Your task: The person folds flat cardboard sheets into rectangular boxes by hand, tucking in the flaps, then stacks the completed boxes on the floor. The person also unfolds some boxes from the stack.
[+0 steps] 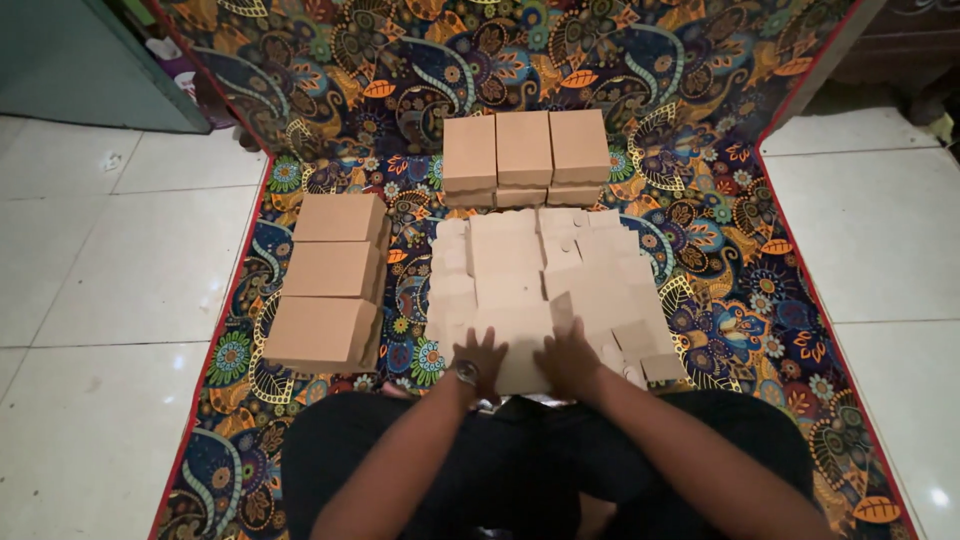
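Observation:
A stack of flat, unfolded brown cardboard box blanks (pixel 540 280) lies on the patterned mat in front of me. My left hand (pixel 479 358), with a watch on its wrist, rests flat on the near edge of the stack. My right hand (pixel 566 358) presses down beside it on the same near edge. The fingers of both hands are spread on the cardboard; neither hand has lifted anything.
Three folded brown boxes (pixel 330 275) sit in a column at the left. Three more folded boxes (pixel 525 150) stand in a row beyond the stack. The colourful floral mat (pixel 720 260) lies on white floor tiles (pixel 120 260). My dark-trousered legs (pixel 520 460) are folded below.

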